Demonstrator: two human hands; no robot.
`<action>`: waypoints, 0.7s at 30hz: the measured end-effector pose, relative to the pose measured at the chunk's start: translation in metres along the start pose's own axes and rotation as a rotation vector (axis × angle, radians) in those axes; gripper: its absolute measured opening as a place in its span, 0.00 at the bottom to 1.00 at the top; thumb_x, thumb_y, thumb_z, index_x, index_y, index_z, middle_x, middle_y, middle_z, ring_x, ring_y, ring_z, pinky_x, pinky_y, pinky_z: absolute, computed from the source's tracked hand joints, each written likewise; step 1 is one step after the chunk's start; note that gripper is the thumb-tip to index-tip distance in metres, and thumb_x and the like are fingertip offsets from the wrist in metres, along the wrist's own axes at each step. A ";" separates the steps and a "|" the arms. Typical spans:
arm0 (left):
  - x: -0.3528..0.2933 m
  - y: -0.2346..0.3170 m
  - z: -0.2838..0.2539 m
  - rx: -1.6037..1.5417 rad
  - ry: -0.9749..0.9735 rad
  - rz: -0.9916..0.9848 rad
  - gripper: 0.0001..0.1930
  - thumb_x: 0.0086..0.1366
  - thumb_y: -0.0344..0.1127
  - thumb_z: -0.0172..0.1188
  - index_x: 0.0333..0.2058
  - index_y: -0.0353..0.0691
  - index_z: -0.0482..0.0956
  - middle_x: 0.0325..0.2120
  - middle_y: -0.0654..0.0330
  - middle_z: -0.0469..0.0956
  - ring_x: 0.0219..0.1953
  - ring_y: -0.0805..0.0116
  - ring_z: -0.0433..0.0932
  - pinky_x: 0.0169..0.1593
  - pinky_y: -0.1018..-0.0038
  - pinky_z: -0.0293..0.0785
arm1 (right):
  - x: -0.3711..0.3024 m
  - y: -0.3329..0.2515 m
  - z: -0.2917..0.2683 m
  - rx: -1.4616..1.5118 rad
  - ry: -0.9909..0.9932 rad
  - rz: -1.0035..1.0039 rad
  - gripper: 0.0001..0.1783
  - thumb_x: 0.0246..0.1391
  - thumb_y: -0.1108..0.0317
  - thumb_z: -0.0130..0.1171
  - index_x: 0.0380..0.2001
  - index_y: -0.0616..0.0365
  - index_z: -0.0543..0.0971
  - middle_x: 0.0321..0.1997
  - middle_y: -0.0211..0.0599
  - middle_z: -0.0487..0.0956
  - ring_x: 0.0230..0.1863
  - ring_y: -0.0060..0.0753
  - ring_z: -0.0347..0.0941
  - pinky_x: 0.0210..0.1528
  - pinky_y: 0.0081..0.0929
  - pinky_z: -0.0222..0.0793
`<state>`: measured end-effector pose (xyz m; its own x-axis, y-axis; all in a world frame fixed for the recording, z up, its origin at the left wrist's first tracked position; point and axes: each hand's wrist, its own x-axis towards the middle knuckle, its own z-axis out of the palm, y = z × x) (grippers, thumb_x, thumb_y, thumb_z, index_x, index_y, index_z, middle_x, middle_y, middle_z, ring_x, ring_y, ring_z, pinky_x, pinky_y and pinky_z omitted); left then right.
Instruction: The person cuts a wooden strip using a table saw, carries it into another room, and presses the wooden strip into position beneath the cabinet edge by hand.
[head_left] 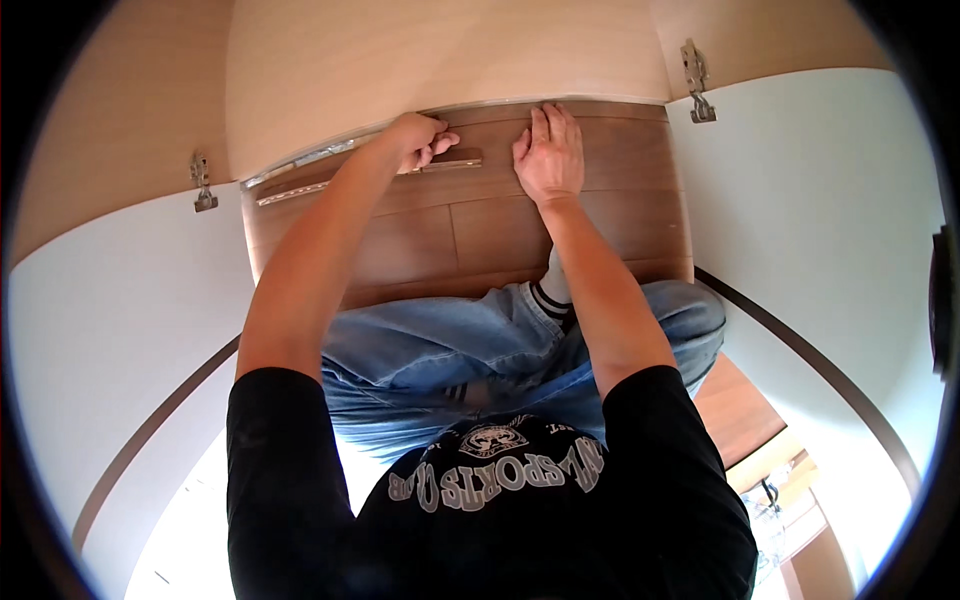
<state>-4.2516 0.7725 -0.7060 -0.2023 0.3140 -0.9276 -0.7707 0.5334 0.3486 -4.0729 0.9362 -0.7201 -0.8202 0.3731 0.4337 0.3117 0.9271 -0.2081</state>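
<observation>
Head view shows us sitting on the wood floor (500,235) between two white cabinet doors (110,330) swung open to either side, reaching forward to the base of the cabinet. Our left hand (422,140) is curled, fingers pinched around the end of a small brown strip (455,160) that lies on the floor just in front of the cabinet's bottom edge; we judge the grip sits at one end so the piece can be steered along that edge. Our right hand (549,155) lies flat and spread, palm down on the floor, fingertips touching the pale lower edge of the cabinet (450,60), grasping nothing; it looks to us like a brace that steadies the body while the other hand works. A metal rail (300,160) runs along the edge to the left of the strip, partly hidden by our left forearm. Metal hinges (203,185) sit on the inner face of each door, well apart from both hands. Our knees in blue jeans (440,350) are folded close below the arms, with a striped sock (550,295) showing, so the room to lean forward is tight, and the open doors hem us in on both sides.
</observation>
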 end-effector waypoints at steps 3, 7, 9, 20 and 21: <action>-0.002 0.001 0.000 0.099 0.066 -0.023 0.09 0.77 0.39 0.50 0.42 0.40 0.74 0.35 0.65 0.84 0.22 0.84 0.76 0.14 0.85 0.56 | 0.002 -0.006 -0.005 -0.018 0.010 -0.005 0.18 0.54 0.67 0.59 0.47 0.62 0.81 0.55 0.43 0.77 0.62 0.49 0.70 0.64 0.44 0.67; -0.009 0.001 0.007 0.279 0.087 0.023 0.09 0.76 0.40 0.51 0.42 0.41 0.74 0.34 0.65 0.84 0.21 0.82 0.75 0.14 0.84 0.55 | -0.002 0.001 -0.004 0.032 0.005 -0.002 0.20 0.53 0.65 0.59 0.47 0.64 0.80 0.55 0.47 0.76 0.62 0.51 0.69 0.66 0.48 0.63; -0.007 0.002 -0.005 0.431 0.075 -0.005 0.09 0.76 0.41 0.53 0.41 0.41 0.74 0.33 0.64 0.84 0.20 0.83 0.73 0.14 0.85 0.55 | 0.000 -0.004 -0.004 0.040 0.002 -0.001 0.20 0.53 0.65 0.59 0.47 0.65 0.80 0.55 0.48 0.75 0.62 0.52 0.69 0.65 0.49 0.64; 0.020 -0.007 0.008 -0.600 -0.016 -0.063 0.14 0.72 0.29 0.42 0.25 0.43 0.69 0.17 0.71 0.67 0.14 0.85 0.65 0.13 0.89 0.58 | -0.001 0.003 -0.008 -0.038 -0.006 0.070 0.22 0.54 0.63 0.58 0.49 0.67 0.79 0.58 0.51 0.73 0.64 0.56 0.65 0.66 0.48 0.64; 0.023 -0.011 0.010 -0.623 -0.008 -0.049 0.14 0.71 0.29 0.42 0.24 0.44 0.68 0.17 0.71 0.67 0.14 0.85 0.63 0.13 0.88 0.58 | -0.001 0.004 -0.007 -0.026 -0.004 0.082 0.23 0.54 0.63 0.58 0.50 0.68 0.79 0.57 0.52 0.73 0.65 0.55 0.65 0.67 0.49 0.62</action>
<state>-4.2418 0.7823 -0.7295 -0.1555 0.3080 -0.9386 -0.9870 -0.0100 0.1602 -4.0673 0.9393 -0.7156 -0.7935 0.4474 0.4124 0.3902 0.8942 -0.2194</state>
